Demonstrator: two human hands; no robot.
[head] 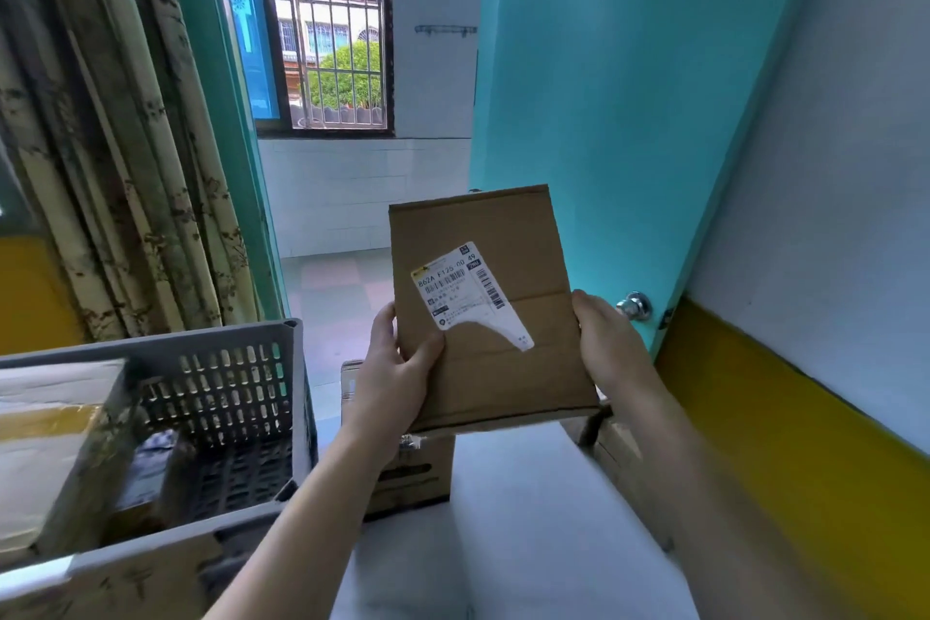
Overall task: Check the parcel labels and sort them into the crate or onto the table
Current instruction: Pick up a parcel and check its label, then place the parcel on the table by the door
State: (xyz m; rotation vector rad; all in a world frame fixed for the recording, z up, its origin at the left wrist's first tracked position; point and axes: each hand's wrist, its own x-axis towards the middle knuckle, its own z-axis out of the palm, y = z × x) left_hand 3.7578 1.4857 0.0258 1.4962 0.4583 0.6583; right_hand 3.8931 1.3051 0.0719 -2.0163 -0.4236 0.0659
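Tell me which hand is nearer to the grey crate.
Left. The left hand grips the parcel's left edge, just right of the grey crate's near corner. The right hand holds the parcel's far right edge, with the parcel between it and the crate.

One flat cardboard parcel [495, 312] is held up, and it bears one torn white label [465, 295]. Two hands hold it: the left hand [397, 368] and the right hand [606, 342]. One grey crate [241, 347] stands at the left, with at least two boxes inside. Two more cardboard boxes show beneath the held parcel, one [412, 473] under its left corner, one [619, 453] under its right.
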